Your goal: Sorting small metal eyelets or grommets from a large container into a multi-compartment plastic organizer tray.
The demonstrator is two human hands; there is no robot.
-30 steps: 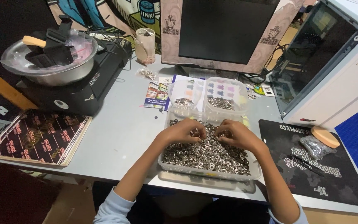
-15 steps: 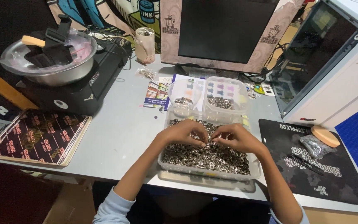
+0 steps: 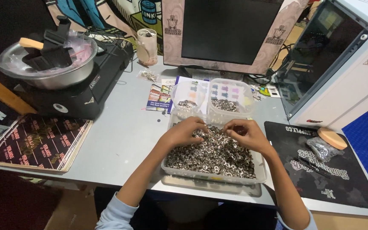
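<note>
both the left hand [image 3: 184, 133] and the right hand [image 3: 244, 133] pinch small metal eyelets [image 3: 211, 155] over the clear tray [image 3: 258, 170] at the desk's front edge, best picked with fingertips only.

We see grey table [image 3: 120, 127]. On it: eyelet tray [image 3: 213, 175] at front; black mat [image 3: 333, 170] right of tray, black machine [image 3: 75, 81] far left, monitor [image 3: 231, 32] behind.

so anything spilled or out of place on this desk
A few small things. Some loose metal rings lie on the bare grey table, apart from the big tray of rings under both hands. A few dark specks sit left of the tray. Nothing looks damaged or tipped over.
</note>
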